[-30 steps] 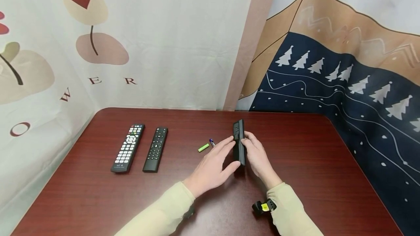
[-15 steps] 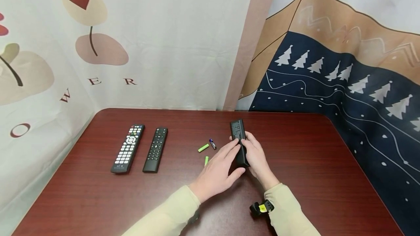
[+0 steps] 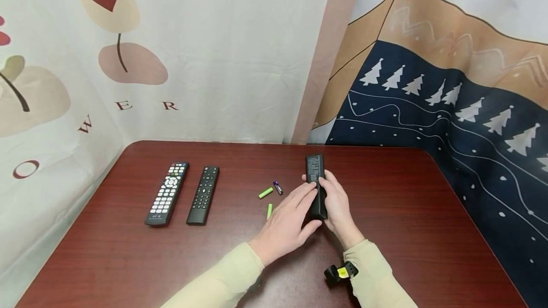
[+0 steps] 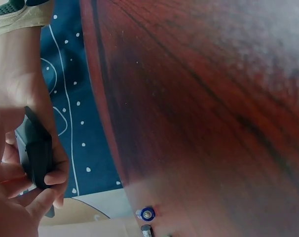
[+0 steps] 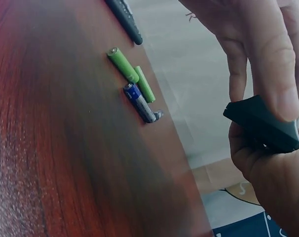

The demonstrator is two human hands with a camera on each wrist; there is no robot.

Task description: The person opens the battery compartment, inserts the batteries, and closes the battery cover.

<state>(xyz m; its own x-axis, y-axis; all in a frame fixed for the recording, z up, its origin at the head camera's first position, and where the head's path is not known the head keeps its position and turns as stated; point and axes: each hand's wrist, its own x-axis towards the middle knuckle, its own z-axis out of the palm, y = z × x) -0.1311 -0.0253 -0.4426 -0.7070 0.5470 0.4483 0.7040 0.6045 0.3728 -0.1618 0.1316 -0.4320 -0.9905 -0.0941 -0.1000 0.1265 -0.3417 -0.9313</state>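
My right hand (image 3: 340,206) grips a black remote control (image 3: 315,168) above the table, its thumb lying along the right side. The back of the remote faces up, with a printed label at its far end. My left hand (image 3: 282,229) lays nearly straight fingertips on that back, around its middle; its thumb is by the near end. From the right wrist view, the remote (image 5: 263,123) sits between both hands' fingers. A green battery (image 3: 266,193), a blue-and-dark battery (image 3: 278,187) and a second green battery (image 3: 269,210) lie left of the hands.
Two more black remotes lie buttons-up at the left: a larger one with white keys (image 3: 167,194) and a slimmer one (image 3: 203,196). The dark red table (image 3: 385,189) ends against a white curtain (image 3: 214,61) and a patterned blue cloth (image 3: 492,170).
The held remote has turned from nearly edge-on to back-up. My left hand has shifted slightly right and nearer, so the second green battery shows beside it.
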